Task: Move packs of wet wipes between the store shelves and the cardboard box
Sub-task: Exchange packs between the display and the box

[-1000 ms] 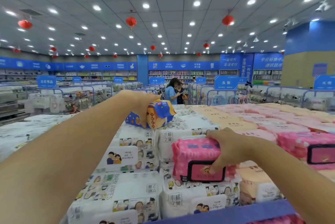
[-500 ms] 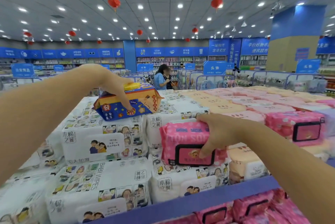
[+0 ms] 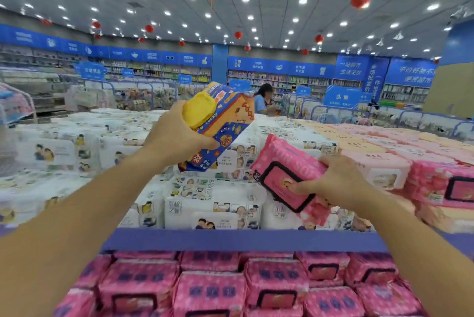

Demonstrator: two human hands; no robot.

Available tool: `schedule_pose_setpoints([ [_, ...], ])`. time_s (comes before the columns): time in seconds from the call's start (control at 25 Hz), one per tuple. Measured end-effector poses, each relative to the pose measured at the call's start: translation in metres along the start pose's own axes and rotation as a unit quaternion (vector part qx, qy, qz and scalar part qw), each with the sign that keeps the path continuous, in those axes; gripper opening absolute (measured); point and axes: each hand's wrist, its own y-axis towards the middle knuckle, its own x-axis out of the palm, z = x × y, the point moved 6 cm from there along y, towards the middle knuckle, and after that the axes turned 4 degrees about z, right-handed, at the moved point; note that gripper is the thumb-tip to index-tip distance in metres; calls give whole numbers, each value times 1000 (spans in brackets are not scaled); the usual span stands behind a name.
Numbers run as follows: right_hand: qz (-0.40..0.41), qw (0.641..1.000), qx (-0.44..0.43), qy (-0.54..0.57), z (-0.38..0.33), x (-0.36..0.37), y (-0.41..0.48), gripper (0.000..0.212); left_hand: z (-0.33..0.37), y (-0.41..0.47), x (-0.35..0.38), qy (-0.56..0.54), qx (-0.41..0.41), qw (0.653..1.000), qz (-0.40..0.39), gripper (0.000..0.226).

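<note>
My left hand (image 3: 177, 139) grips a blue and orange wipes pack (image 3: 220, 127) with a yellow lid, tilted up above the top shelf. My right hand (image 3: 336, 180) holds a pink wipes pack (image 3: 284, 175) with a black-framed flap, lifted and tilted over the white packs. White wipes packs (image 3: 202, 204) with cartoon figures fill the top shelf in front of me. More pink packs (image 3: 274, 286) fill the lower shelf. No cardboard box is in view.
A blue shelf edge (image 3: 243, 239) runs across in front of me. Pale pink and peach packs (image 3: 379, 152) cover the top shelf to the right. A person in a blue top (image 3: 264, 98) stands beyond the display. Store aisles and blue signs fill the background.
Both hands have lifted their packs off the stacked white packs and pulled them toward me. The blue pack has tipped up, the pink pack has tilted, and the view has dropped to show the lower shelf.
</note>
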Motion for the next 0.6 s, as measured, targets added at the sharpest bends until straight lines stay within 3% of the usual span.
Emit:
schedule_pose_setpoints([
  [0.08, -11, 993, 15, 119, -9, 15, -20, 54, -21, -44, -18, 4, -38, 999, 32, 98],
  [0.16, -55, 971, 30, 233, -16, 42, -50, 56, -44, -99, -37, 3, -97, 993, 68, 89],
  [0.32, -143, 920, 61, 359, -20, 119, -141, 55, -110, -228, -76, -52, -231, 965, 117, 71],
  [0.44, -187, 887, 115, 406, -14, 187, -217, 53, -152, -329, -109, -128, -297, 940, 105, 42],
  [0.6, -260, 866, 198, 379, -4, 294, -326, 54, -210, -458, -175, -101, -393, 908, 107, 30],
])
